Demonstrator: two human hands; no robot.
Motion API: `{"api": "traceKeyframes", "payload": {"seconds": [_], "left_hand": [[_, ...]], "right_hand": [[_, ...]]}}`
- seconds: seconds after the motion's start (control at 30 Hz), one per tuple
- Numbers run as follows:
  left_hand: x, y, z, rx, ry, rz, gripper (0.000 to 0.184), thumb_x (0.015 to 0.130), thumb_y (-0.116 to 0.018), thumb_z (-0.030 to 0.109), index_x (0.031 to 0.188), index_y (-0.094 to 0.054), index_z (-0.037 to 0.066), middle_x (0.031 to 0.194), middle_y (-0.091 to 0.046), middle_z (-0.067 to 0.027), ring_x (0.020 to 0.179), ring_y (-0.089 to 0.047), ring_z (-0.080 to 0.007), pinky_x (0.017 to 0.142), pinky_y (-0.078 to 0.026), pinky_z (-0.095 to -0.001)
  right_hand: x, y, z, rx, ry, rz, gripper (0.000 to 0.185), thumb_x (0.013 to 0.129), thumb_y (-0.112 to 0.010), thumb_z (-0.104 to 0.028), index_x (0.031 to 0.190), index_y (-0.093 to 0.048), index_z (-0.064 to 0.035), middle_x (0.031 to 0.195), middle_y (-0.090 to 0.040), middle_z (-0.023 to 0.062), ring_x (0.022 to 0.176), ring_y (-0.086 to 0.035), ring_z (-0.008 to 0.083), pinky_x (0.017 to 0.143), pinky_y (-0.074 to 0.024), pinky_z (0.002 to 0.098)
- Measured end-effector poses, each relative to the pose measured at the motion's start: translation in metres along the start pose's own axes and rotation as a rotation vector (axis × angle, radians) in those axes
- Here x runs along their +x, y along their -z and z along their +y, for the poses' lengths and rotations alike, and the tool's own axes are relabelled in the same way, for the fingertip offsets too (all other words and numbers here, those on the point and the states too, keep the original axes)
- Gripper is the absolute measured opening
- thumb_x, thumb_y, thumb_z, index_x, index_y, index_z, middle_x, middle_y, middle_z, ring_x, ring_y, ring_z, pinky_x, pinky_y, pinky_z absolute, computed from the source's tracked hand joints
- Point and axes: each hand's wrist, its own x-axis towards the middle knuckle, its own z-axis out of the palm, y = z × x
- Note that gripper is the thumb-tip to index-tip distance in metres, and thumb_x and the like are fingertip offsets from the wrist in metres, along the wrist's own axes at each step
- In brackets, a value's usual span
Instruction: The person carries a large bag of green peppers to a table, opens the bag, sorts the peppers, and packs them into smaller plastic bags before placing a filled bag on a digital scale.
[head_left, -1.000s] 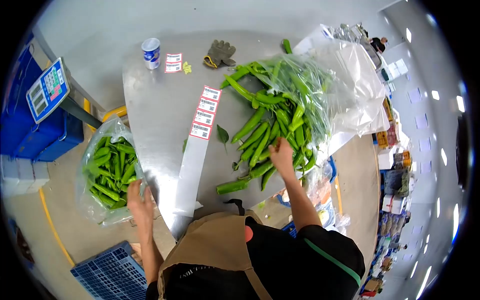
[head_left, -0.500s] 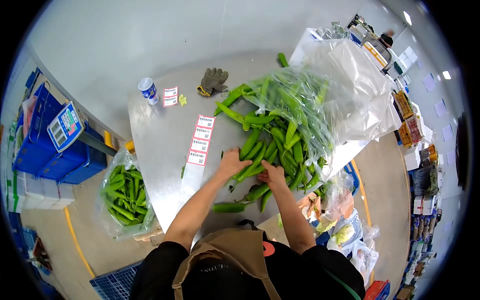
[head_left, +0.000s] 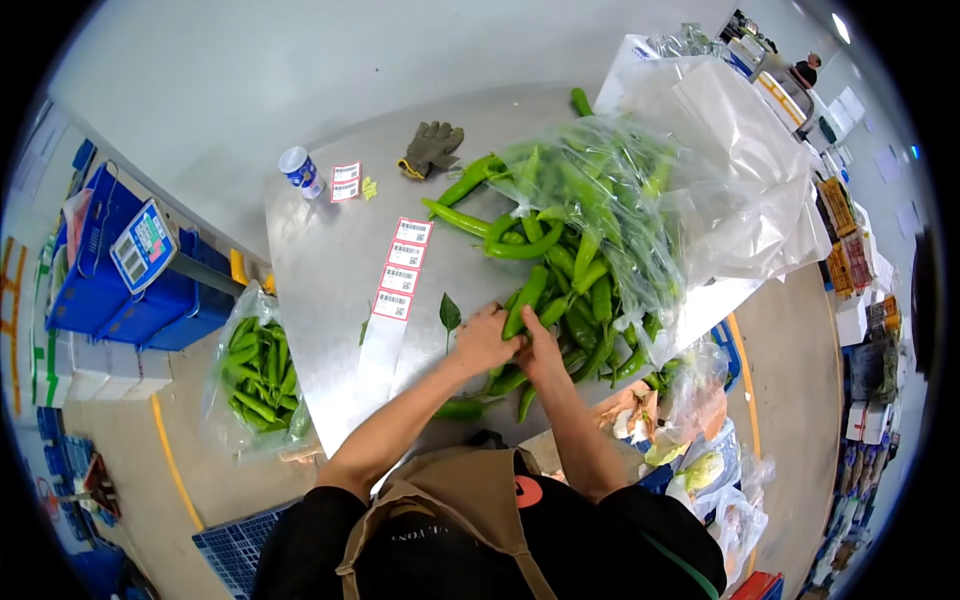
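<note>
A heap of long green peppers spills from a clear plastic bag onto the metal table. At the heap's near edge, my left hand is closed around green peppers, its fingers partly hidden beneath them. Close beside it, my right hand grips from the other side, with the thumb against an upright green pepper. A single pepper lies nearer my body, partly behind my left forearm. To the left of my hands is a dark green leaf.
A strip of printed labels lies left of the heap. Farther back are a grey glove and a blue-and-white can. A scale display and a bag of peppers stand at left. Plastic-wrapped scraps lie at right.
My hands have come together, and peppers between them are gathered and raised more upright. The leaf left of my hands now shows. The whole view has shifted slightly.
</note>
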Motion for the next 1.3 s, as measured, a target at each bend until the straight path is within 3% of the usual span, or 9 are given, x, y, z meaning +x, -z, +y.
{"api": "traceKeyframes", "payload": {"seconds": [0.23, 0.5, 0.67, 0.8, 1.0, 1.07, 1.17, 1.27, 1.3], "left_hand": [[-0.065, -0.006, 0.029, 0.245, -0.312, 0.178, 0.057, 0.069, -0.071, 0.039, 0.099, -0.056, -0.007, 0.125, -0.037, -0.0301, 0.113, -0.038, -0.0448, 0.094, -0.034, -0.0485], [-0.120, 0.039, 0.008, 0.026, -0.465, 0.427, 0.025, 0.075, -0.065, 0.010, 0.098, -0.059, 0.002, 0.110, -0.052, -0.0145, 0.109, -0.046, -0.0349, 0.091, -0.036, -0.0493], [-0.201, 0.097, -0.019, -0.127, -0.273, 0.749, 0.026, 0.074, -0.066, 0.005, 0.099, -0.059, 0.005, 0.107, -0.054, -0.0099, 0.106, -0.048, -0.0318, 0.088, -0.041, -0.0417], [-0.276, 0.133, -0.071, -0.203, 0.002, 0.808, 0.026, 0.076, -0.065, 0.007, 0.102, -0.060, 0.006, 0.109, -0.053, -0.0112, 0.105, -0.047, -0.0326, 0.090, -0.041, -0.0394], [-0.323, 0.134, -0.223, -0.492, 0.373, 0.921, 0.025, 0.082, -0.062, 0.015, 0.103, -0.062, 0.002, 0.101, -0.060, -0.0145, 0.096, -0.057, -0.0301, 0.086, -0.044, -0.0368], [-0.327, 0.148, -0.290, -0.705, 0.488, 0.957, 0.027, 0.084, -0.060, 0.020, 0.104, -0.062, 0.002, 0.101, -0.061, -0.0162, 0.095, -0.059, -0.0299, 0.085, -0.046, -0.0378], [-0.349, 0.145, -0.364, -0.177, 0.629, 1.205, 0.028, 0.083, -0.060, 0.020, 0.102, -0.061, 0.000, 0.102, -0.060, -0.0201, 0.096, -0.057, -0.0334, 0.086, -0.045, -0.0385], [-0.379, 0.135, -0.391, -0.120, 0.726, 1.195, 0.026, 0.080, -0.060, 0.015, 0.100, -0.060, -0.002, 0.101, -0.059, -0.0217, 0.095, -0.056, -0.0370, 0.084, -0.044, -0.0411], [-0.385, 0.129, -0.388, -0.113, 0.767, 1.169, 0.025, 0.080, -0.060, 0.014, 0.099, -0.060, -0.002, 0.101, -0.059, -0.0217, 0.095, -0.056, -0.0377, 0.084, -0.044, -0.0417]], "right_hand": [[-0.028, 0.009, 0.008, 0.108, 0.000, -0.328, 0.050, 0.079, -0.068, -0.028, 0.120, -0.050, -0.0050, 0.116, -0.057, 0.0097, 0.107, -0.053, 0.0257, 0.095, -0.0424, 0.0387], [-0.057, -0.018, 0.006, -0.075, 0.081, -0.552, 0.073, 0.072, -0.066, -0.024, 0.135, -0.037, -0.0031, 0.127, -0.050, 0.0167, 0.113, -0.051, 0.0288, 0.100, -0.0385, 0.0380], [-0.097, -0.139, 0.039, -0.213, -0.239, -0.688, 0.062, 0.074, -0.068, -0.024, 0.127, -0.044, 0.0003, 0.114, -0.057, 0.0197, 0.102, -0.058, 0.0278, 0.091, -0.0469, 0.0373], [-0.100, -0.215, 0.122, -0.410, -0.487, -0.548, 0.029, 0.078, -0.064, -0.014, 0.104, -0.060, -0.0005, 0.097, -0.064, 0.0133, 0.087, -0.062, 0.0233, 0.081, -0.0497, 0.0335], [-0.023, -0.269, 0.299, -0.625, -0.694, -0.626, 0.030, 0.081, -0.067, -0.024, 0.105, -0.060, -0.0069, 0.094, -0.066, 0.0078, 0.083, -0.063, 0.0199, 0.077, -0.0520, 0.0350], [0.008, -0.289, 0.348, -0.483, -0.817, -0.593, 0.053, 0.079, -0.071, -0.032, 0.121, -0.051, -0.0064, 0.117, -0.056, 0.0146, 0.101, -0.057, 0.0277, 0.087, -0.0479, 0.0435], [0.041, -0.304, 0.404, -0.702, -0.837, -0.075, 0.084, 0.075, -0.073, -0.039, 0.139, -0.028, -0.0080, 0.140, -0.031, 0.0211, 0.120, -0.041, 0.0389, 0.096, -0.0381, 0.0542], [0.087, -0.263, 0.435, -0.800, -0.765, -0.292, 0.103, 0.073, -0.075, -0.043, 0.145, -0.008, -0.0131, 0.147, -0.009, 0.0231, 0.128, -0.027, 0.0454, 0.099, -0.0296, 0.0605], [0.088, -0.262, 0.434, -0.852, -0.780, -0.292, 0.101, 0.074, -0.074, -0.042, 0.145, -0.009, -0.0120, 0.145, -0.015, 0.0236, 0.130, -0.026, 0.0432, 0.102, -0.0278, 0.0576]]}}
